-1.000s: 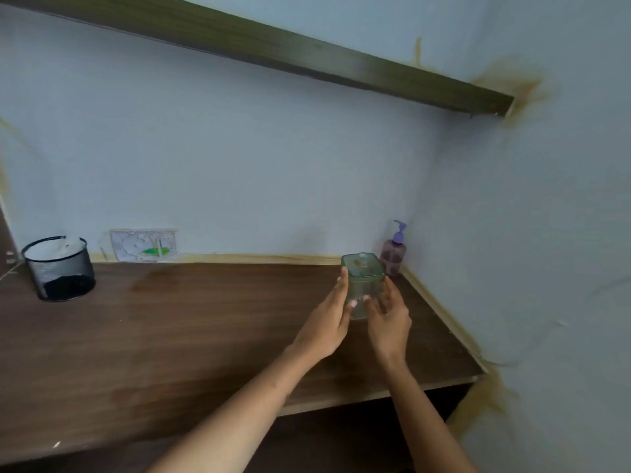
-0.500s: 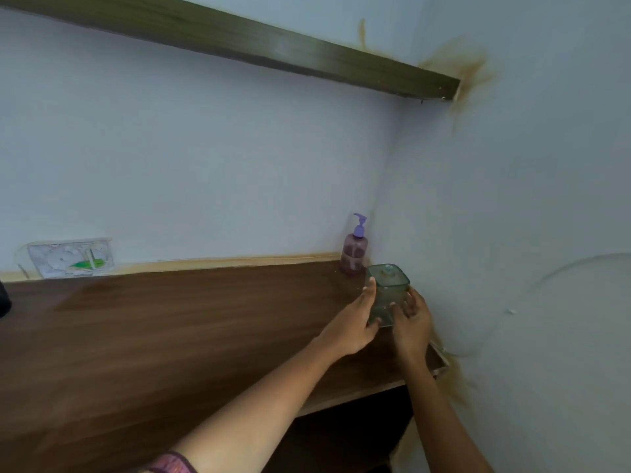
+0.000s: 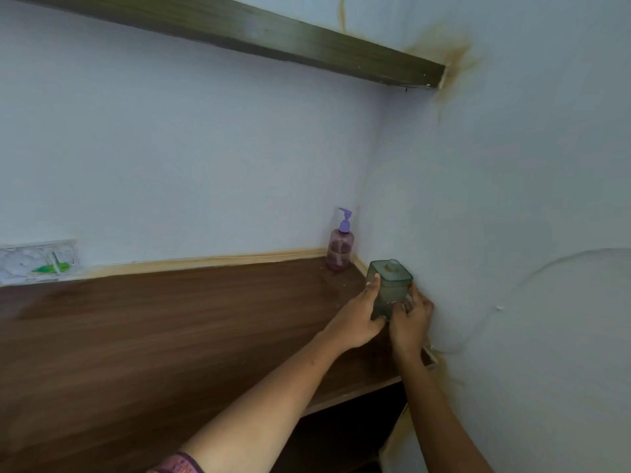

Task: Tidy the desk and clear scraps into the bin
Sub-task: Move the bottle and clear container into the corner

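Note:
A square, translucent green jar (image 3: 389,285) with a small round knob on its lid is upright at the right end of the brown wooden desk (image 3: 177,332), close to the right wall. My left hand (image 3: 358,319) grips its left side. The jar's right side and lower front are held by my right hand (image 3: 409,319). My fingers hide the base of the jar, so I cannot tell whether it rests on the desk.
A purple pump bottle (image 3: 339,245) stands in the back right corner, just behind the jar. A clear plastic geometry set (image 3: 37,262) leans on the back wall at the left. A wooden shelf (image 3: 273,39) runs overhead. The desk's front edge is near my forearms.
Both hands have carried the green jar rightward along the desk, from the middle-right to beside the right wall. The view turned right, so the black mesh bin at the left left the frame.

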`<act>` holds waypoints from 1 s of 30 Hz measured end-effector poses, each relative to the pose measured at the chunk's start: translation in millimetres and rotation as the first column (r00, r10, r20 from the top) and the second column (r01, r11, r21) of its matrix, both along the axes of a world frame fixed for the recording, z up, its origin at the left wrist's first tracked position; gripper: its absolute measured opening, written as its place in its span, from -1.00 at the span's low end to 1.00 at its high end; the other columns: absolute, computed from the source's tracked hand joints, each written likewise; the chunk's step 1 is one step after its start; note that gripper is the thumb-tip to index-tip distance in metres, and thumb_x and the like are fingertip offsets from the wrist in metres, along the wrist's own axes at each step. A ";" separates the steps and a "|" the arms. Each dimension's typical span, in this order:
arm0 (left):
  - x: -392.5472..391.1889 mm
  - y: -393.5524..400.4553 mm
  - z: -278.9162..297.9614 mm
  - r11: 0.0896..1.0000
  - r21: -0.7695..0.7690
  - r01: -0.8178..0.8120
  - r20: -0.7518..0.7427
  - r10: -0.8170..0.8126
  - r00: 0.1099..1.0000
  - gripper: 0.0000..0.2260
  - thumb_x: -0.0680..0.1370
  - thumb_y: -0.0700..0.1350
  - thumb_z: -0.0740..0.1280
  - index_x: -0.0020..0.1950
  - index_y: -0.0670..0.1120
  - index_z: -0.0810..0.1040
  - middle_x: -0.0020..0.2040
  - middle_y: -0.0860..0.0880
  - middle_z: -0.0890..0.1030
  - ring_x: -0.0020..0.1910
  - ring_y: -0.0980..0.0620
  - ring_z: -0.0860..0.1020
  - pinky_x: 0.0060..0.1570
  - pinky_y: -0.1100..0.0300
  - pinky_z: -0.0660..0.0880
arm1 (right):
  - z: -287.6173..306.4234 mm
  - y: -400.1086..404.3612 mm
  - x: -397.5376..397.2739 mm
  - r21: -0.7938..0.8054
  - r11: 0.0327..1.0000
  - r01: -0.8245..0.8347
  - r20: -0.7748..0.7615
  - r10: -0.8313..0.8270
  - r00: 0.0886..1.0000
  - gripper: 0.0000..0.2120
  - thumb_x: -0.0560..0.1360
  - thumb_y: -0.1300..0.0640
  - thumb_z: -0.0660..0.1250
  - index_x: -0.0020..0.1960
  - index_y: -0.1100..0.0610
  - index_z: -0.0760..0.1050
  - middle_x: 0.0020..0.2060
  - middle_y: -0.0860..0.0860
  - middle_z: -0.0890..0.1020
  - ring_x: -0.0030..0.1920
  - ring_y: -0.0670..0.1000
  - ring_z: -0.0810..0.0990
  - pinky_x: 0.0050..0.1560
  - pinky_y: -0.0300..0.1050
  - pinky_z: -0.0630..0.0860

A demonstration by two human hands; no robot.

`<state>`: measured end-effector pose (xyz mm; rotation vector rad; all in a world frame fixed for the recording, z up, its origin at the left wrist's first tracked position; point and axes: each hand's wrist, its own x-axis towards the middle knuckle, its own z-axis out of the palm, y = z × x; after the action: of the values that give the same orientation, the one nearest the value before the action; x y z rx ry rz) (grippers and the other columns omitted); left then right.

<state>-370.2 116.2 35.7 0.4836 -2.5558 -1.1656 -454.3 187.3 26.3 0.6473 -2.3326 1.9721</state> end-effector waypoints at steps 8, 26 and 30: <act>9.1 -6.5 6.7 0.997 0.079 0.025 0.027 -0.027 0.999 -0.22 0.57 -0.13 0.30 0.57 0.11 -0.19 0.55 -0.04 0.24 0.47 -0.03 0.29 0.42 0.04 0.29 | 0.2 0.2 13.8 -0.018 1.000 -0.010 -0.010 0.009 1.000 -0.44 0.53 0.34 0.24 0.50 0.10 0.25 0.36 0.14 0.32 0.36 0.13 0.40 0.39 -0.01 0.35; 220.5 -74.0 -19.3 0.926 -0.088 -0.368 -0.108 0.359 0.927 -0.36 0.62 -0.03 0.25 0.57 0.20 -0.06 0.55 0.10 0.21 0.50 0.11 0.21 0.31 0.31 0.17 | 6.1 -79.8 170.0 0.016 0.929 -0.370 -0.245 0.362 0.899 -0.52 0.52 0.34 0.30 0.40 0.05 0.42 0.26 -0.15 0.31 0.28 -0.23 0.35 0.38 -0.17 0.34; 276.0 -93.0 -19.9 0.866 -0.086 -0.493 -0.142 0.479 0.866 -0.37 0.60 -0.05 0.27 0.57 0.17 0.01 0.51 0.07 0.31 0.40 0.00 0.40 0.26 0.32 0.28 | 0.9 -112.3 216.3 -0.008 0.853 -0.522 -0.266 0.501 0.824 -0.55 0.50 0.39 0.30 0.34 0.08 0.48 0.26 -0.05 0.36 0.32 -0.12 0.40 0.38 -0.08 0.37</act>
<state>-94.1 23.2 15.8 0.9361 -2.1963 -0.8228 -238.0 75.0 27.2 1.5591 -2.0542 1.9835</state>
